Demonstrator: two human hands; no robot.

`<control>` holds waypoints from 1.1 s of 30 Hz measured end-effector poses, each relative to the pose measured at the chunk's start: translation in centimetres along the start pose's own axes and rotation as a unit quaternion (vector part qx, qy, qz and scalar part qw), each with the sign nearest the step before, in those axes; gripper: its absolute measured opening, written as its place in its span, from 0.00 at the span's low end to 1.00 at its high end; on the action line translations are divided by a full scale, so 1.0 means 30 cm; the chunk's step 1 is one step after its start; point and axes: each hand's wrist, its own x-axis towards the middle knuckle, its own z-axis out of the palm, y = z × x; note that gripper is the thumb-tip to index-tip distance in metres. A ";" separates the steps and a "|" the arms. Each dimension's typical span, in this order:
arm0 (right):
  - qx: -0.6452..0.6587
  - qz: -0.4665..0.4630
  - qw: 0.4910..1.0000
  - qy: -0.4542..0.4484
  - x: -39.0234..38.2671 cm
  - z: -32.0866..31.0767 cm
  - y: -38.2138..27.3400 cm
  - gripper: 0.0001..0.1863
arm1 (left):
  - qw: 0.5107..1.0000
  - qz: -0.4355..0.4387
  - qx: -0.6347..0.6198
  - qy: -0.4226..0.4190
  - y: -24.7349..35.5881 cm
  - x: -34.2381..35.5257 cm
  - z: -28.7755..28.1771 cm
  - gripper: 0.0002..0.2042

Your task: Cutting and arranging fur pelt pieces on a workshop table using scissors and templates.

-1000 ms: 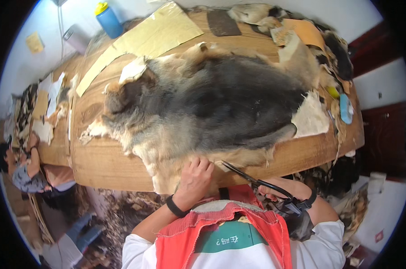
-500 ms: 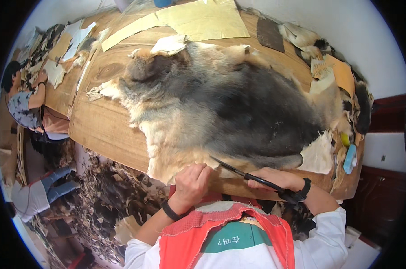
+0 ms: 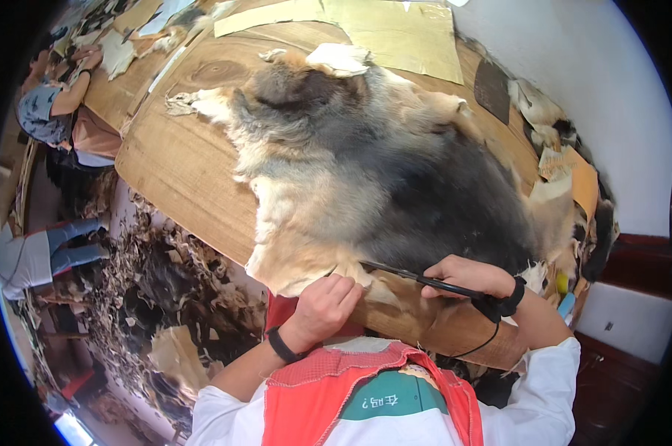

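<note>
A large fur pelt (image 3: 417,178), dark in the middle and tan to cream at the edges, lies fur side up across the wooden table. My left hand (image 3: 327,305) is closed on its near edge, fingers pinched over the pale fur. In my right hand (image 3: 475,276) is a pair of long black scissors (image 3: 395,270), which I take from its slim blades and longer handles. Their tips reach left to the pelt's edge, just right of my left fingers. The blade tips are partly lost against the fur, so I cannot tell how far apart they are.
A yellow sheet (image 3: 403,37) lies at the table's far side, with a dark brown piece (image 3: 492,91) beside it. Hide scraps and an orange sheet (image 3: 582,182) crowd the right edge. Fur scraps (image 3: 180,282) heap on the floor at left. Another person (image 3: 50,111) works at the far left.
The view has shifted, so the table and pelt sit differently in it. My right hand and the scissors have come up and in over the pelt's near edge. My left hand keeps its grip.
</note>
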 end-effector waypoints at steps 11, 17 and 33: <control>-0.127 -0.004 0.992 -0.019 0.045 -0.132 -0.059 0.33 | 1.000 -0.008 -0.028 0.006 -0.021 -0.043 -0.001 0.09; -0.058 -0.010 0.997 -0.049 0.044 -0.111 0.008 0.37 | 0.999 0.028 -0.017 -0.009 -0.032 -0.048 -0.051 0.09; 0.038 0.038 0.995 -0.082 0.055 -0.113 0.008 0.34 | 0.999 0.035 -0.035 -0.022 -0.039 -0.029 -0.114 0.12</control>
